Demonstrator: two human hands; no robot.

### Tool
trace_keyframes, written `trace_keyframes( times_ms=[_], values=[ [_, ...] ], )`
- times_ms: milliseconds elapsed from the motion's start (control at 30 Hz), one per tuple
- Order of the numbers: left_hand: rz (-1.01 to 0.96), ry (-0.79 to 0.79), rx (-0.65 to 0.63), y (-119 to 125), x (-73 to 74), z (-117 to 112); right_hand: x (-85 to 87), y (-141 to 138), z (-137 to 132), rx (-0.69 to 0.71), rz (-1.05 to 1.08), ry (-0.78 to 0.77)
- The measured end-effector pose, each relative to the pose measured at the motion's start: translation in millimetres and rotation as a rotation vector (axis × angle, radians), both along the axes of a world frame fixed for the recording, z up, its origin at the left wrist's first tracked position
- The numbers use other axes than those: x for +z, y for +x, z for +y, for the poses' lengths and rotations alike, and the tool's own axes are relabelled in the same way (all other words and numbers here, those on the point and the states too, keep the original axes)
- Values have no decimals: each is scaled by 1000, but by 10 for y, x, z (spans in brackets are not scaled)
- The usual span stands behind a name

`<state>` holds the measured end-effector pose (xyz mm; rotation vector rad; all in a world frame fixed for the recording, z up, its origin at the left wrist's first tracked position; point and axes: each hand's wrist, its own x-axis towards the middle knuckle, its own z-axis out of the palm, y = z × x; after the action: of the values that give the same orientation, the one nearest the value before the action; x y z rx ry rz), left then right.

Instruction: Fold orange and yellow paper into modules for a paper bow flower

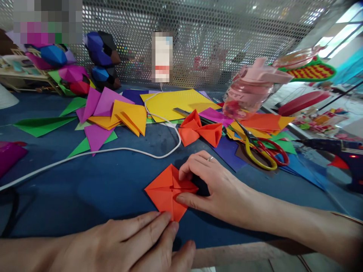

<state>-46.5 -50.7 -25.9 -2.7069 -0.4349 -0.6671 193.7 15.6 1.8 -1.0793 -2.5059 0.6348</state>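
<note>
A folded orange paper square [161, 192] lies turned like a diamond on the blue table, its flaps meeting at the middle. My right hand [210, 185] curls over its right corner, with the thumb and bent fingers on the paper; a ring is on one finger. From the lower left, my left hand [136, 241] reaches in with fingers stretched out, the tips touching the bottom corner and the thumb apart. Just behind stands a folded orange paper piece [191, 128] with open pockets.
Yellow-and-red scissors [261, 155] rest on coloured paper at the right, near a glue gun [334, 147]. A pink bottle [246, 90] stands behind. A white cable [121, 149] crosses the table. Folded purple paper [99, 138] and a yellow sheet [176, 104] lie towards the mesh wall.
</note>
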Motion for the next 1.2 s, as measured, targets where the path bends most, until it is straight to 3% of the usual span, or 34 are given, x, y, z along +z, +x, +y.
trace_keyframes(
  times_ms=[233, 433, 500, 567, 767, 1200],
  values=[
    [-63, -220, -16, 118, 175, 123, 4, -5, -2, -4, -3, 8],
    [-316, -513, 99, 78, 201, 118, 8, 6, -2, 11, -17, 14],
    [-321, -571, 144, 31, 192, 103, 11, 10, -3, 30, -20, 14],
    [-267, -549, 133, 5, 202, 107, 13, 7, -3, 33, -13, 18],
    [-46, -420, -70, 22, 326, 198, -1, -5, 3, 8, -3, 23],
    [-34, -244, -17, 111, 189, 162, 17, -16, -25, -2, 6, 15]
  ],
)
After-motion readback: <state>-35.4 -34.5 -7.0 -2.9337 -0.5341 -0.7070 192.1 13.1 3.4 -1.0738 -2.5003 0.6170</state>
